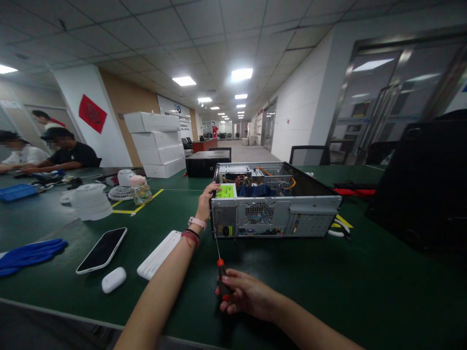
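An opened desktop computer case (314, 203) lies on its side on the green table, its rear panel facing me. My left hand (207, 201) grips its left rear corner, fingers over the top edge beside the power supply with a yellow-green label (225, 191). Between the fingers of my right hand (244, 294) is a screwdriver (222, 279) with a black and red handle. Its thin shaft points up and away to the lower left corner of the rear panel. Whether the tip sits in a screw is too small to tell. Cables show inside the case.
Left of my forearm lie a white slab-like object (158, 255), a phone (102, 250), a white earbud case (114, 280) and a blue glove (31, 255). Small fans and a jar (140, 191) stand behind. At right are white-handled pliers (338, 228) and a black bag (419, 184). People sit far left.
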A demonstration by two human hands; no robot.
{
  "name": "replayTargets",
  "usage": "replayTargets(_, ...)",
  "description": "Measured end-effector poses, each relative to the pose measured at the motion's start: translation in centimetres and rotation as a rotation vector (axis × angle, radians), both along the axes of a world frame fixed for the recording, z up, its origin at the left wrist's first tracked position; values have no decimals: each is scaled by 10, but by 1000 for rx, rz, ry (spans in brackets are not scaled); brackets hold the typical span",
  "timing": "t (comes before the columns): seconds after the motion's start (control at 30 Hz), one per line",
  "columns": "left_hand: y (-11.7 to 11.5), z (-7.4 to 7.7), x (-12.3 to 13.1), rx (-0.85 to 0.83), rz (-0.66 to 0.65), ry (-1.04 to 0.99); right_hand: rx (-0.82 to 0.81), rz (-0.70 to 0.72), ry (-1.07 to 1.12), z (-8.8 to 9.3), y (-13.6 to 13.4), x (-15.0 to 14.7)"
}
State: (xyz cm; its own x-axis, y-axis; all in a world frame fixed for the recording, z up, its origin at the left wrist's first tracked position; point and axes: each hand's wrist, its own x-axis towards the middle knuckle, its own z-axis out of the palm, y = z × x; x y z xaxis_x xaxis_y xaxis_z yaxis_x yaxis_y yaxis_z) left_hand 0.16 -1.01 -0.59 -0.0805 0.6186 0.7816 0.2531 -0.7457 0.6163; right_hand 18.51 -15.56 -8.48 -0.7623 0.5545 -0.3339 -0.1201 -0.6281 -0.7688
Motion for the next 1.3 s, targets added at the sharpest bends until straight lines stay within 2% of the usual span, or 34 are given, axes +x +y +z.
replayTargets(0.27,-1,1,1,-1,8,1,11,18,-8,4,-1,-2)
replayTargets(0.57,1,1,0,5,-4,-7,64,-55,-84,-2,1,-3)
replayTargets(0.8,0,0,0,-2,8,3,51,-81,-130,5,-1,-3)
replayTargets(1.3,1,0,0,-6,5,1,78,-21,-72,4,-1,-6)
